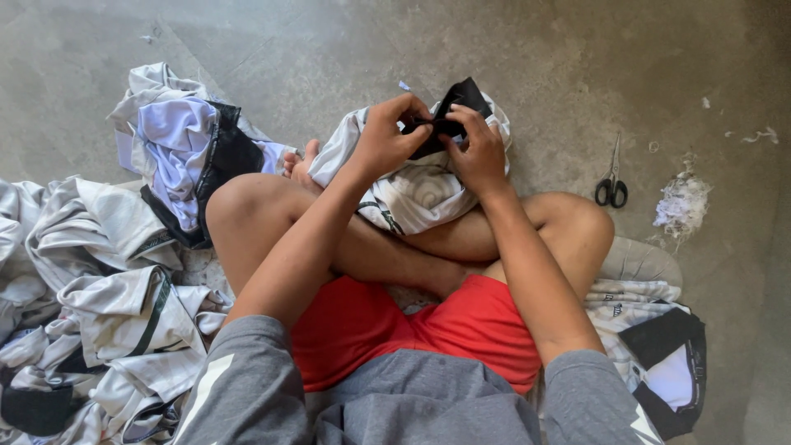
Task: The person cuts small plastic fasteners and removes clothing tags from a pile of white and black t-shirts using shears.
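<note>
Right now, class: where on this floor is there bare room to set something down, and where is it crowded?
Bare concrete floor lies beyond the held garment, and between the right knee and the scissors. It is crowded on the person's left with the garment pile, and at the right by lint and a folded garment. Both the left hand and the right hand grip cloth.

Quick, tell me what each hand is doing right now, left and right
Left hand: closed, pinching the black part of the white and black garment.
Right hand: closed, gripping the same black part from the other side.
</note>
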